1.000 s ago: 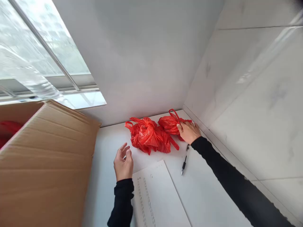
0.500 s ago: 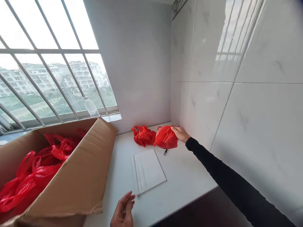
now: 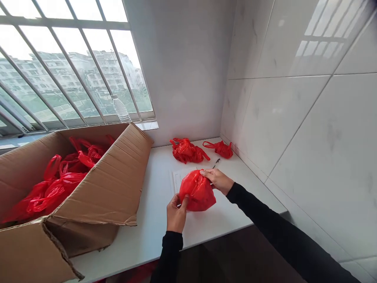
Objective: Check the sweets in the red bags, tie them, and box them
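A full red plastic bag is held up between both hands above the white table. My left hand pinches its lower left side, thumb in front. My right hand grips the gathered upper right part. What the bag contains is hidden. Beneath it lies a white sheet or booklet with printed lines, mostly covered by the bag. Behind my right hand a dark pen rests on the table.
Two red bag bundles, a larger one and a smaller one, lie at the table's back. An open cardboard box with several red bags stands at left. A clear bottle stands on the sill.
My right hand has brought the red bag from the table's back toward me, over the paper. My left hand has risen and taken hold of it. The view has tilted down.
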A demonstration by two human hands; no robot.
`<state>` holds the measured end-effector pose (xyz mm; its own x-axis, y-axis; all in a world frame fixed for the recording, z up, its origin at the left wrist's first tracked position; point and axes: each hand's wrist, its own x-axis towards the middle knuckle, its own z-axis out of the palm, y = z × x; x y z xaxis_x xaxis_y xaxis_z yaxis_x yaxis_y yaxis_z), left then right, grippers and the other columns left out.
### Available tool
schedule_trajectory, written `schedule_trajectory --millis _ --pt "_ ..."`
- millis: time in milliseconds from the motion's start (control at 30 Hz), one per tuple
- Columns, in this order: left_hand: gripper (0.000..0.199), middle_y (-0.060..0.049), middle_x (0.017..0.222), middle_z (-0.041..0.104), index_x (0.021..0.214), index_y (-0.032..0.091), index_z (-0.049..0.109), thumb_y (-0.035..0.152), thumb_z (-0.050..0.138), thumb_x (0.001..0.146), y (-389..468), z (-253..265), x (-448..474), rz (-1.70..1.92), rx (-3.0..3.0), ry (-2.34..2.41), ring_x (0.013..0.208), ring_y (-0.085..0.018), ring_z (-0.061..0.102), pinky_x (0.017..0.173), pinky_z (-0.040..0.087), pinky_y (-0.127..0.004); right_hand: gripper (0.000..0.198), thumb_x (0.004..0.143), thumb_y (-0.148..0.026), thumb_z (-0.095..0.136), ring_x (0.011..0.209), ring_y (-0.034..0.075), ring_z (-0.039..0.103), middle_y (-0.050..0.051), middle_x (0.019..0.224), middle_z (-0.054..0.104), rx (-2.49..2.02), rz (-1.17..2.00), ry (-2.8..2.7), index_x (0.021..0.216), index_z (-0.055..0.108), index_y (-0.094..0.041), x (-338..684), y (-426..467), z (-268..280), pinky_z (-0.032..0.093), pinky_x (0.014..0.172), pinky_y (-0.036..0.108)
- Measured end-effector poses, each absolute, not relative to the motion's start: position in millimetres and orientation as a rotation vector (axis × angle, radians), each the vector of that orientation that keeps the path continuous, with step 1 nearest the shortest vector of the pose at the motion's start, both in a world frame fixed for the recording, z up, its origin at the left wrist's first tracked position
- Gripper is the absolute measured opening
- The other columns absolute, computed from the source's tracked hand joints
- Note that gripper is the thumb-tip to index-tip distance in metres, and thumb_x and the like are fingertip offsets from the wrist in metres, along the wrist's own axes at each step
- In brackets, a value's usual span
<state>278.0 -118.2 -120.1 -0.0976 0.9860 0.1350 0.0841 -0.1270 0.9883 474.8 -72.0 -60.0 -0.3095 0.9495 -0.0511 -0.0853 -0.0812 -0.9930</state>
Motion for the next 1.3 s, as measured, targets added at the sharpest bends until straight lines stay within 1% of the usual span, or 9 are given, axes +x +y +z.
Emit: schedule_trajectory --millis 167,367,533,700,800,900,1033,1200,1300 --pt "0.027 -0.006 0.102 0.069 0.108 0.015 0.065 0.038 0.062 0.095 -97 -139 256 1.404 1.264 1.305 0.084 -0.019 0.067 0.075 0.058 -0.038 0.038 0.082 -0.051 0.069 0.051 0.009 0.046 -0.001 0.069 0.058 -1.077 1.393 -1.235 0.094 0.068 -0.015 486 -52 -91 0.032 0.039 0.019" --pt "0.030 -0.008 0.113 0.067 0.111 0.017 0.064 0.038 0.065 0.090 -129 -132 237 1.509 1.369 1.293 0.103 -0.024 0.064 0.089 0.053 -0.045 0.032 0.087 -0.045 0.068 0.059 0.011 0.047 -0.003 0.070 0.055 -1.018 1.249 -1.221 0.106 0.067 -0.019 488 -81 -96 0.041 0.051 0.024" --pt "0.034 -0.006 0.105 0.070 0.125 0.026 0.063 0.035 0.054 0.094 -161 -113 212 1.504 1.503 1.435 0.095 -0.024 0.067 0.087 0.052 -0.040 0.031 0.089 -0.038 0.069 0.072 0.013 0.052 -0.002 0.084 0.058 -0.952 1.219 -1.308 0.116 0.064 -0.023 481 -110 -90 0.045 0.064 0.027" --pt "0.042 -0.006 0.131 0.059 0.128 0.035 0.064 0.029 0.066 0.087 -159 -96 214 1.288 1.878 1.504 0.120 -0.030 0.054 0.100 0.045 -0.043 0.027 0.092 -0.038 0.066 0.075 0.015 0.056 0.000 0.090 0.061 -0.993 1.185 -1.377 0.116 0.064 -0.027 477 -122 -88 0.049 0.069 0.030" --pt "0.033 -0.005 0.108 0.071 0.113 0.035 0.073 0.024 0.068 0.083 -155 -96 227 0.995 2.098 1.331 0.108 -0.030 0.058 0.097 0.047 -0.044 0.022 0.094 -0.037 0.063 0.088 0.019 0.062 0.002 0.099 0.064 -1.112 1.013 -1.432 0.114 0.065 -0.029 472 -134 -79 0.052 0.080 0.035" --pt "0.015 -0.003 0.079 0.068 0.090 0.030 0.073 0.020 0.062 0.087 -157 -103 236 0.955 2.155 1.321 0.085 -0.026 0.058 0.086 0.049 -0.043 0.017 0.095 -0.028 0.060 0.109 0.023 0.057 0.003 0.111 0.061 -1.205 0.574 -1.508 0.111 0.064 -0.032 467 -156 -70 0.047 0.095 0.040" --pt "0.011 -0.002 0.074 0.064 0.085 0.027 0.067 0.022 0.060 0.091 -163 -110 241 1.030 2.120 1.334 0.075 -0.022 0.055 0.068 0.048 -0.034 0.025 0.091 -0.024 0.066 0.099 0.024 0.056 0.003 0.103 0.061 -1.237 0.371 -1.846 0.114 0.060 -0.031 456 -183 -77 0.045 0.087 0.043" --pt "0.007 0.000 0.077 0.065 0.085 0.028 0.066 0.032 0.065 0.090 -167 -115 230 1.181 1.966 1.441 0.077 -0.021 0.059 0.069 0.048 -0.031 0.020 0.092 -0.009 0.056 0.085 0.022 0.059 0.000 0.091 0.065 -1.281 0.412 -1.962 0.102 0.059 -0.027 463 -181 -104 0.044 0.082 0.043" --pt "0.010 0.001 0.078 0.066 0.085 0.027 0.066 0.036 0.067 0.089 -166 -115 212 1.315 1.776 1.697 0.073 -0.020 0.060 0.067 0.044 -0.030 0.016 0.093 -0.016 0.053 0.086 0.024 0.059 0.002 0.092 0.065 -1.419 0.384 -1.813 0.101 0.059 -0.028 482 -174 -106 0.047 0.066 0.036"
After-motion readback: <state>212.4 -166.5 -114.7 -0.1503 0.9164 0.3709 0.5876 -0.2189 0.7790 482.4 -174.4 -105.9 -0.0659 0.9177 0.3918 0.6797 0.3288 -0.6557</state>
